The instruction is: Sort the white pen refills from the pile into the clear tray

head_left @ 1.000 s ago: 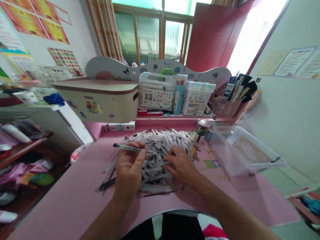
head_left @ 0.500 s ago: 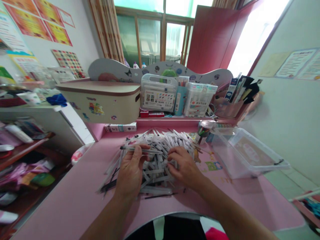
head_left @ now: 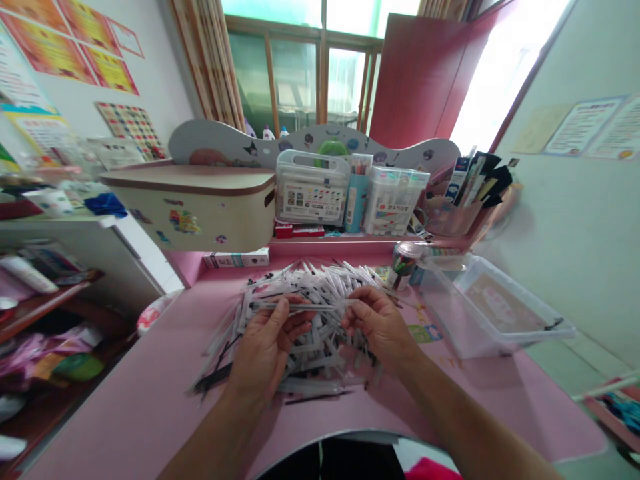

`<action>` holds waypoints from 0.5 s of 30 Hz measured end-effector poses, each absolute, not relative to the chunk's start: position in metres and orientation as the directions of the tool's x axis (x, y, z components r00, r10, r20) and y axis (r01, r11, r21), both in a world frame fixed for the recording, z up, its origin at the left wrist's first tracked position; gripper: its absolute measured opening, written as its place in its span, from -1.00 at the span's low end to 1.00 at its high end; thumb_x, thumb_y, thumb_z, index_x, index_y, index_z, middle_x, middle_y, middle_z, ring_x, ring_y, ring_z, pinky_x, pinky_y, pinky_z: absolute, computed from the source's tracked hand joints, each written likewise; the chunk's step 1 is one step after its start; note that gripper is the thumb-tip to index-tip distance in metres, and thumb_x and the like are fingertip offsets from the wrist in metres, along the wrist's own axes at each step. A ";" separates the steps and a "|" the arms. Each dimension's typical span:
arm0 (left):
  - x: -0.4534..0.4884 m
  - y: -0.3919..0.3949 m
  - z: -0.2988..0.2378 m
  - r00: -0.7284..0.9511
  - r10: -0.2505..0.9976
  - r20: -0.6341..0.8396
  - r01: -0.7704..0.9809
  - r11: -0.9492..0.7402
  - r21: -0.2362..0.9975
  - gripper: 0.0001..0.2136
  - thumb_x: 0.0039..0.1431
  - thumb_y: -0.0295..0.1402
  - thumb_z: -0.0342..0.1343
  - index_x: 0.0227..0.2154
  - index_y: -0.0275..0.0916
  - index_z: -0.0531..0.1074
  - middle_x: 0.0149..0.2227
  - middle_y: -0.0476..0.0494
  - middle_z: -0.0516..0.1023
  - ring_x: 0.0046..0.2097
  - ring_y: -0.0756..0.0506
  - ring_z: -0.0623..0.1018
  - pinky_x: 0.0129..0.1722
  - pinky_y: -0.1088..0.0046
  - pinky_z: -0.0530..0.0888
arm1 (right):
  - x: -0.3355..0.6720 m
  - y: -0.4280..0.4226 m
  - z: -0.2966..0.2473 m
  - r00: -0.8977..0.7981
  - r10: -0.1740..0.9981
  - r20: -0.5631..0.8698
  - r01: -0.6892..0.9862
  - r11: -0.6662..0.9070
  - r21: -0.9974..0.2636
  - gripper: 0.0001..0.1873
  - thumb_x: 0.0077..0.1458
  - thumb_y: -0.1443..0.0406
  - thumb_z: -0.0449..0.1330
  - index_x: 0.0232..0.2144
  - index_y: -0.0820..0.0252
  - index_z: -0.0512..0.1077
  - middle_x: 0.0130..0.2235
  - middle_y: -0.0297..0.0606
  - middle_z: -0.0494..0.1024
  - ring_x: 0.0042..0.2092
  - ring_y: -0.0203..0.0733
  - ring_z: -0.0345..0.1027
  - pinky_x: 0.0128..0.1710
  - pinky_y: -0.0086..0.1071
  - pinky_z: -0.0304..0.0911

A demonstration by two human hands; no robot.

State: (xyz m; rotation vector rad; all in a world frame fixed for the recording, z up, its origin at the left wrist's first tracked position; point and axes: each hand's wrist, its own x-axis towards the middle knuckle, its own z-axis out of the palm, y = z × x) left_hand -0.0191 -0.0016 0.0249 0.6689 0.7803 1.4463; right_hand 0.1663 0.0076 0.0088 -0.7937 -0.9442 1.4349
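Observation:
My left hand [head_left: 265,343] is closed round a slim pen [head_left: 320,307], thumb on top, its dark end to the left and its point to the right. Facing it, my right hand [head_left: 384,328] pinches a small pale translucent piece [head_left: 350,303] at the pen's point. Whether the two touch, I cannot tell. Beneath both hands spreads a heap of white and clear pen parts [head_left: 310,347] on the pink desk [head_left: 150,387]. Several black sticks [head_left: 214,380] lie at the heap's left edge, and one dark thin refill [head_left: 317,397] lies in front.
On the right stands a clear plastic bin [head_left: 500,317], with a jar of pens [head_left: 404,265] behind the heap. A shelf along the back holds a lidded cream box [head_left: 200,213], a marker case [head_left: 313,190] and a pink holder [head_left: 453,217].
My right hand has risen from the heap and now pinches a small pale piece at the pen's point. My left hand, still holding the pen, has shifted slightly right.

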 end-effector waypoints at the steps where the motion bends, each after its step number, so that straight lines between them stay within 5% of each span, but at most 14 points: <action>1: -0.019 -0.002 0.025 -0.033 0.998 -0.062 -0.595 0.030 0.803 -0.71 -0.10 -0.21 0.42 -0.36 -0.27 0.55 -0.34 -0.07 0.65 -0.34 -0.05 0.65 -0.40 0.55 0.59 | 0.166 0.007 0.009 -0.085 0.995 0.056 -0.438 0.013 -0.899 -0.71 -0.04 0.20 0.38 -0.32 0.17 0.40 -0.54 -0.44 0.48 -0.49 -0.32 0.41 -0.57 -0.53 0.28; 15: -0.022 -0.003 0.024 -0.012 1.000 0.002 -0.511 -0.008 0.859 -0.76 -0.01 -0.26 0.37 -0.32 -0.27 0.56 -0.28 -0.11 0.67 -0.29 -0.05 0.65 -0.33 0.52 0.60 | 0.161 0.004 0.005 -0.165 0.980 0.108 -0.466 0.019 -0.885 -0.73 0.06 0.14 0.32 -0.29 0.17 0.39 -0.44 -0.32 0.59 -0.38 -0.22 0.52 -0.48 -0.44 0.39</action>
